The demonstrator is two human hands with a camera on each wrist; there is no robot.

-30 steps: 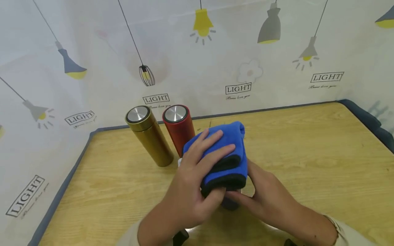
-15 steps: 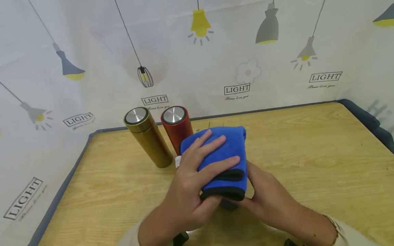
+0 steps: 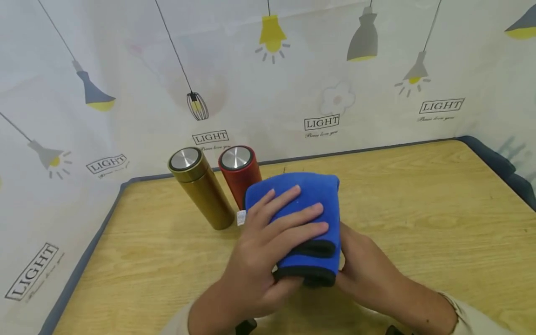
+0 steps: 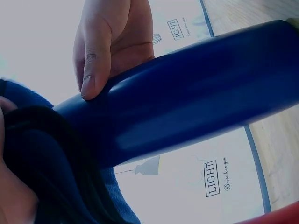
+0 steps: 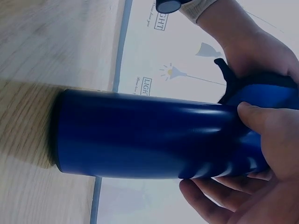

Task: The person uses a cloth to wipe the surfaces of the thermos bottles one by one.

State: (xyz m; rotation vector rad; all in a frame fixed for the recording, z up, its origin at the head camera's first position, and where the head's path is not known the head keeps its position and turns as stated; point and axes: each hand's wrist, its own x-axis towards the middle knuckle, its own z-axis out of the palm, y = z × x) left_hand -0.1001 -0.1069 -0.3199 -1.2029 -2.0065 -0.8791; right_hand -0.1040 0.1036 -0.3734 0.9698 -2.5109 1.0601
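A folded blue cloth (image 3: 320, 193) with black edging covers the top end of a blue bottle (image 5: 135, 135). My left hand (image 3: 259, 246) grips the cloth from above, fingers spread over it and thumb tucked under its near edge. Around the upper part of the bottle, my right hand (image 5: 275, 172) holds it just below the cloth, thumb on one side and fingers on the other. In the head view the cloth hides nearly all of the bottle, and its top is hidden in every view. Its base is against or just above the tabletop; I cannot tell which.
A gold thermos (image 3: 205, 195) and a red thermos (image 3: 238, 172) stand upright behind and left of the cloth, both with silver-topped lids. The wooden table (image 3: 439, 200) ends at a dark border, with a lamp-printed sheet (image 3: 234, 60) rising behind it.
The cloth has come slightly lower and nearer, and it tips so more of its top shows. The left fingers have shifted and spread over it. The right hand keeps its hold.
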